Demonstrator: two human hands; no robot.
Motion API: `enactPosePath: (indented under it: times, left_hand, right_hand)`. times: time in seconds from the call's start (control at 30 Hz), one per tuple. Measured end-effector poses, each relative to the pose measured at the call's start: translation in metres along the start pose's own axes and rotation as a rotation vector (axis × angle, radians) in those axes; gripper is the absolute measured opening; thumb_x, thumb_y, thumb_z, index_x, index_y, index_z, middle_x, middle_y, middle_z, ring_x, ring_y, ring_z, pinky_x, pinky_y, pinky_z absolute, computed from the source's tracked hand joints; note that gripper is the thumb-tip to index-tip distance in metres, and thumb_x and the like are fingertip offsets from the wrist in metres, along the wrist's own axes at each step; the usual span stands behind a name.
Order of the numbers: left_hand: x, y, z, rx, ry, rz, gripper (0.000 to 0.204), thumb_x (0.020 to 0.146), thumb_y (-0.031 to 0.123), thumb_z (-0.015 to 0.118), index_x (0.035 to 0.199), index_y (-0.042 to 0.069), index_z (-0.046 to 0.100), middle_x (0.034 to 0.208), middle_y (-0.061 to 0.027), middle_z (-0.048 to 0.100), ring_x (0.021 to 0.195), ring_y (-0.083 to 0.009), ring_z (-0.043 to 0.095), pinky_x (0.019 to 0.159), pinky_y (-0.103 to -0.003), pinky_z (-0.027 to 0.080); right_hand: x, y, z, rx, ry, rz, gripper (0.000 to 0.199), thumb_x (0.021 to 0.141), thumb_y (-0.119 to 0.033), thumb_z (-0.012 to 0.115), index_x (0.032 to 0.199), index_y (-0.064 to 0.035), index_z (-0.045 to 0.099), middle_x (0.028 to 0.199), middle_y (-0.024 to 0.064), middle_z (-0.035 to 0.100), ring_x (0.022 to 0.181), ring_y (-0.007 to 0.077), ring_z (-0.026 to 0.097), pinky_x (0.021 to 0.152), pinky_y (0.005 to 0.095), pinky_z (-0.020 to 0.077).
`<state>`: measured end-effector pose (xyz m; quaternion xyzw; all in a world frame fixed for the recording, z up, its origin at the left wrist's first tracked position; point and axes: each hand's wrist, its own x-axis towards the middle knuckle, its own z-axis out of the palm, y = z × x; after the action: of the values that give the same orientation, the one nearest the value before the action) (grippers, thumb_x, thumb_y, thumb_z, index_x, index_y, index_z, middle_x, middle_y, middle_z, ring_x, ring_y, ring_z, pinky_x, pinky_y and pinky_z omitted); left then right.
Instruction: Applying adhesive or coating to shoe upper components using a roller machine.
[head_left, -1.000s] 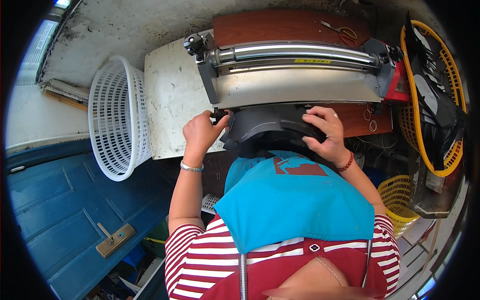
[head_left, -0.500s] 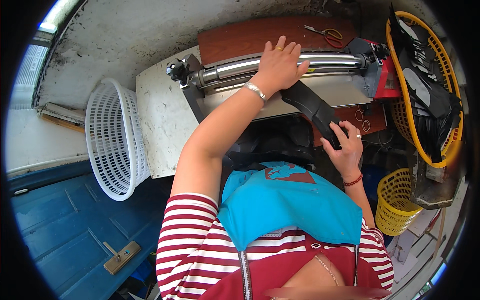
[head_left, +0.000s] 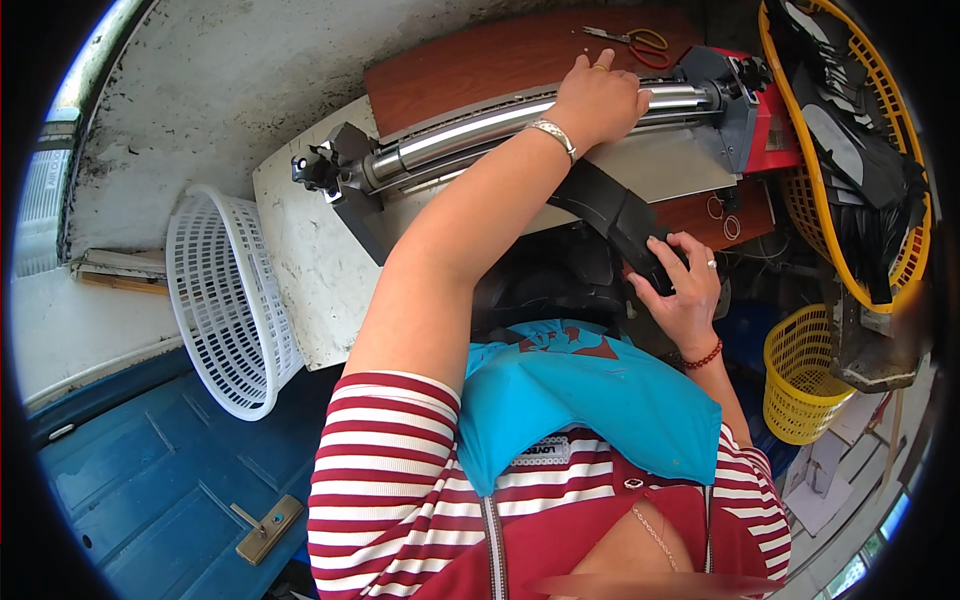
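My left hand (head_left: 603, 103) lies over the polished roller (head_left: 475, 138) of a bench machine, fingers stretched past its far side and holding nothing I can see. Below its wrist runs a curved strip of black sheet material (head_left: 600, 208), its upper end hidden under my left forearm. The strip slopes down over the metal feed plate (head_left: 668, 163) toward me. Its near end is pinched between the thumb and fingers of my right hand (head_left: 688, 292). Seams or overlapping edges cross the strip.
Scissors (head_left: 640, 42) with red and yellow handles lie on the brown board behind the roller. An orange basket (head_left: 905, 130) of black cut pieces stands at right, above a yellow basket (head_left: 800, 410). A white basket (head_left: 235, 300) stands left, near a blue door (head_left: 150, 450).
My left hand has shifted right along the roller, its fingers less spread. My right hand stays on the strip's near end. The whole view has tilted slightly.
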<state>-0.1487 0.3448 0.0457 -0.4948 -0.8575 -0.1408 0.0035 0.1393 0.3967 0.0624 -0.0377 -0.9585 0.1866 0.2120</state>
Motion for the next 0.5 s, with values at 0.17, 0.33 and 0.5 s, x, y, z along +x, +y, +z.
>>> enactPosePath:
  times: [0.17,0.33,0.5]
  left_hand:
    - [-0.031,-0.025,-0.012,0.012,-0.028,-0.016,0.060,0.109,0.045,0.029,0.112,0.004,0.072,0.121,-0.0189,0.071,0.140,-0.0373,0.048,0.113,-0.052,0.036]
    - [-0.067,-0.064,-0.044,-0.012,-0.198,-0.307,0.072,0.106,0.048,0.022,0.105,0.000,0.076,0.115,-0.0262,0.070,0.128,-0.0394,0.057,0.107,-0.051,0.044]
    - [-0.064,-0.075,-0.047,-0.328,-0.187,-0.591,0.060,0.091,0.042,0.065,0.137,0.004,0.063,0.136,-0.0254,0.062,0.131,-0.0363,0.057,0.110,-0.042,0.044]
  right_hand:
    - [0.002,0.000,0.007,-0.030,0.020,-0.011,0.049,0.069,-0.027,0.089,0.113,-0.0114,0.074,0.111,0.0106,0.062,0.093,0.0291,0.060,0.079,0.0384,0.0512]
    - [0.026,-0.003,0.033,-0.085,0.074,-0.039,0.047,0.072,-0.030,0.087,0.114,-0.0147,0.074,0.111,0.0070,0.062,0.095,0.0281,0.061,0.080,0.0380,0.0496]
    - [0.052,-0.008,0.048,-0.215,0.116,-0.119,0.040,0.076,-0.034,0.084,0.111,-0.0172,0.074,0.111,0.0026,0.063,0.103,0.0257,0.060,0.087,0.0386,0.0447]
